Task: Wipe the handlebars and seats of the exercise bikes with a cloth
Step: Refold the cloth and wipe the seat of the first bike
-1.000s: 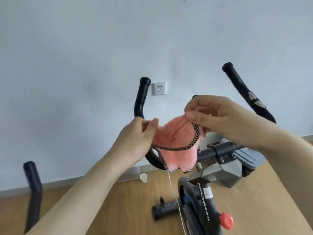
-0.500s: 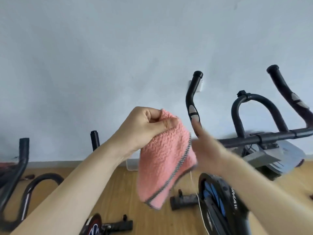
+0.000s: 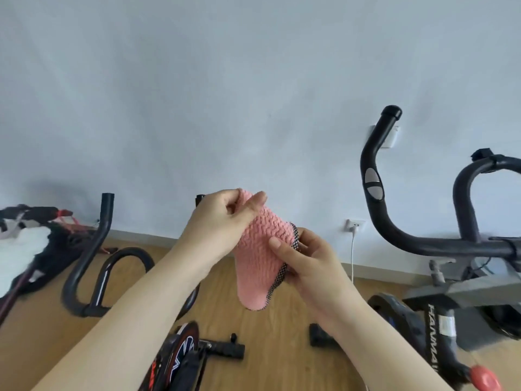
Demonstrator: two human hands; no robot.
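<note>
1. The pink cloth (image 3: 260,255) hangs at the centre of the frame, held in the air between both hands, its dark stitched edge on the right.
2. The left hand (image 3: 218,224) pinches the cloth's top, fingers curled over it.
3. The right hand (image 3: 307,255) grips the stitched edge lower right, thumb lying on the pink face.
4. Black handlebars (image 3: 394,221) of an exercise bike rise at the right of the frame.
5. A second bike's handlebars (image 3: 93,249) stand at lower left, on the wooden floor (image 3: 276,334).
</note>
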